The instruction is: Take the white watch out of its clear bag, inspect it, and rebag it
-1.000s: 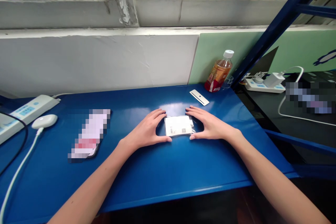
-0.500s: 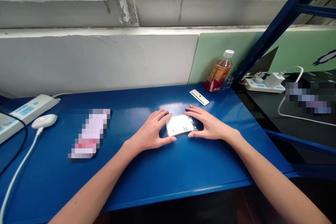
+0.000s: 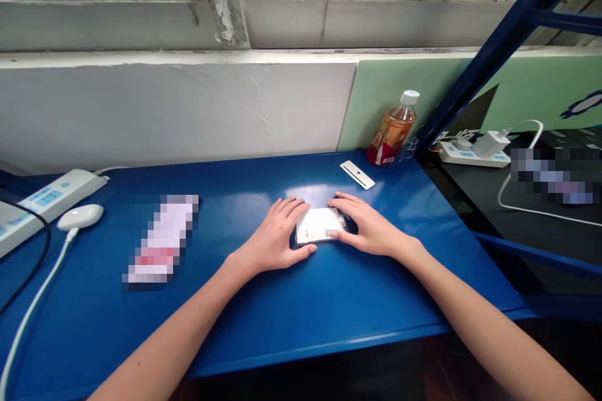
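Observation:
A small flat white packet [image 3: 317, 224] in clear shiny wrap lies on the blue desk between my hands. My left hand [image 3: 277, 235] is open at its left side, fingers along the far edge and thumb resting near the close edge. On the right, my right hand [image 3: 369, 222] spans the packet's end, its thumb over the near right corner and its fingertips at the far edge. Part of the wrap is hidden under that hand. Behind it lies a narrow white card [image 3: 357, 174] with a dark slot.
A blurred-out phone-like slab [image 3: 164, 241] lies left on the blue desk [image 3: 329, 307]. Beyond it are a white case on a cable [image 3: 79, 217] and a power strip [image 3: 51, 200]. A drink bottle [image 3: 392, 131] stands at the back right, beside a slanting blue post [image 3: 484, 50].
My right hand has moved slightly left, its thumb now overlapping the packet. The packet has shifted a little left. My left hand has hardly moved.

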`<action>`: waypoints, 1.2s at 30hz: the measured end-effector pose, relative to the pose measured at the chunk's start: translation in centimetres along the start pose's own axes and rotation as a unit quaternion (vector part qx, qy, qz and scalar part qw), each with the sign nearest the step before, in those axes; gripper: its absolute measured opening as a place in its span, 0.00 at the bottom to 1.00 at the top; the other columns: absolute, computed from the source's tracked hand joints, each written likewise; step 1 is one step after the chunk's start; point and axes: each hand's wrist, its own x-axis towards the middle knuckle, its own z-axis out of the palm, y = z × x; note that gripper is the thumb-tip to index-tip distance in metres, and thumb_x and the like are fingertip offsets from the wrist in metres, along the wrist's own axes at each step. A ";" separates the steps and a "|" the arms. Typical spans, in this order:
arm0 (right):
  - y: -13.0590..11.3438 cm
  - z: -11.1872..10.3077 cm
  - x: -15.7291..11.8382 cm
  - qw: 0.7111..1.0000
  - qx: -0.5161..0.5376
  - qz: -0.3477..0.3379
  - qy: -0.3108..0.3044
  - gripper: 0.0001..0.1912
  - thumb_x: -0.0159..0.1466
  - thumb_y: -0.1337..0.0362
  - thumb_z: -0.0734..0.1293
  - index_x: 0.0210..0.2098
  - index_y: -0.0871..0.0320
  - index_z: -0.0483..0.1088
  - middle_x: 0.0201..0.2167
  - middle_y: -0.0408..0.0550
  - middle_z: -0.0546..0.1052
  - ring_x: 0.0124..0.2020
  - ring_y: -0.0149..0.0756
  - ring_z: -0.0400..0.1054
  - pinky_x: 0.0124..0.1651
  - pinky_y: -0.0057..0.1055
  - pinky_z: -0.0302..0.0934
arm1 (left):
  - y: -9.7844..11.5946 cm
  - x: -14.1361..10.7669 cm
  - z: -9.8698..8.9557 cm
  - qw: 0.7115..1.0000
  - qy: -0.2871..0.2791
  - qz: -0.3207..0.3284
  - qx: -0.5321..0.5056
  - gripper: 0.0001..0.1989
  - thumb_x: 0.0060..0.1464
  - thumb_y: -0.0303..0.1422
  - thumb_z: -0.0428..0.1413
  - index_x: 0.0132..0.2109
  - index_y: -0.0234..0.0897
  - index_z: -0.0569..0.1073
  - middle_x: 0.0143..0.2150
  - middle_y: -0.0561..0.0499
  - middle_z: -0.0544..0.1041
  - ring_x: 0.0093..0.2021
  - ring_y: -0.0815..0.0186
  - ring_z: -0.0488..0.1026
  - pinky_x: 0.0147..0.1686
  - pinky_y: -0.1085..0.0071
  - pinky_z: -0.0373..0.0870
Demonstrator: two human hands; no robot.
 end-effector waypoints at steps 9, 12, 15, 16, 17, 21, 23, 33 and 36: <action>-0.4 0.3 0.1 1.000 -0.002 0.005 0.013 0.24 0.67 0.60 0.61 0.61 0.59 0.64 0.59 0.58 0.71 0.64 0.51 0.59 0.63 0.52 0.58 | -0.4 0.2 0.8 1.000 0.015 -0.011 0.003 0.31 0.59 0.49 0.55 0.64 0.38 0.63 0.65 0.40 0.64 0.67 0.49 0.57 0.66 0.48 0.50; -0.3 0.1 0.0 1.000 0.005 0.011 0.000 0.23 0.68 0.63 0.58 0.62 0.59 0.63 0.61 0.58 0.69 0.65 0.49 0.58 0.64 0.51 0.57 | -0.5 0.2 0.8 1.000 0.013 -0.013 0.004 0.32 0.58 0.49 0.56 0.64 0.40 0.63 0.65 0.40 0.64 0.67 0.48 0.57 0.66 0.46 0.50; -0.2 0.0 0.0 1.000 0.016 0.016 -0.016 0.23 0.69 0.64 0.56 0.63 0.57 0.61 0.63 0.57 0.66 0.66 0.47 0.57 0.64 0.51 0.57 | -0.5 0.2 0.7 1.000 0.011 -0.014 0.008 0.32 0.57 0.49 0.57 0.63 0.39 0.64 0.65 0.39 0.65 0.67 0.47 0.57 0.65 0.46 0.51; -0.1 -0.1 0.0 0.999 0.020 0.016 -0.022 0.24 0.70 0.63 0.56 0.64 0.56 0.61 0.64 0.56 0.65 0.67 0.47 0.56 0.65 0.51 0.56 | -0.5 0.2 0.6 1.000 0.010 -0.014 0.010 0.32 0.57 0.49 0.58 0.63 0.38 0.65 0.65 0.38 0.65 0.67 0.47 0.57 0.66 0.46 0.50; -0.1 -0.1 0.0 0.999 0.023 0.016 -0.028 0.24 0.70 0.63 0.55 0.64 0.56 0.60 0.64 0.56 0.65 0.67 0.47 0.56 0.65 0.51 0.56 | -0.4 0.3 0.6 1.000 0.009 -0.014 0.011 0.32 0.57 0.49 0.58 0.63 0.38 0.65 0.65 0.38 0.65 0.67 0.47 0.58 0.66 0.46 0.50; -0.1 -0.4 0.1 0.997 0.034 0.029 -0.057 0.24 0.72 0.62 0.52 0.65 0.56 0.59 0.66 0.54 0.62 0.69 0.46 0.52 0.67 0.52 0.52 | -0.3 0.3 0.7 1.000 0.008 -0.019 0.010 0.32 0.56 0.49 0.58 0.62 0.38 0.65 0.65 0.38 0.65 0.66 0.47 0.58 0.66 0.46 0.50; -0.1 -0.5 0.1 0.996 0.042 0.038 -0.070 0.24 0.72 0.62 0.52 0.66 0.56 0.58 0.67 0.54 0.60 0.69 0.48 0.50 0.67 0.54 0.50 | -0.2 0.3 0.7 1.000 0.006 -0.022 0.009 0.32 0.55 0.49 0.59 0.61 0.37 0.66 0.65 0.37 0.65 0.67 0.47 0.58 0.66 0.46 0.49; 0.2 -0.6 0.0 0.992 0.066 0.050 -0.098 0.25 0.72 0.65 0.51 0.67 0.54 0.56 0.69 0.55 0.55 0.71 0.49 0.45 0.67 0.55 0.48 | 0.1 0.4 0.4 1.000 -0.009 -0.017 0.019 0.32 0.56 0.49 0.58 0.60 0.34 0.65 0.65 0.37 0.65 0.68 0.47 0.56 0.66 0.46 0.48; 0.2 -0.6 0.0 0.991 0.068 0.053 -0.099 0.25 0.72 0.65 0.52 0.67 0.54 0.56 0.69 0.55 0.55 0.70 0.49 0.45 0.67 0.54 0.49 | 0.1 0.4 0.4 1.000 -0.009 -0.018 0.018 0.32 0.56 0.49 0.59 0.60 0.34 0.65 0.65 0.36 0.65 0.68 0.47 0.56 0.66 0.45 0.48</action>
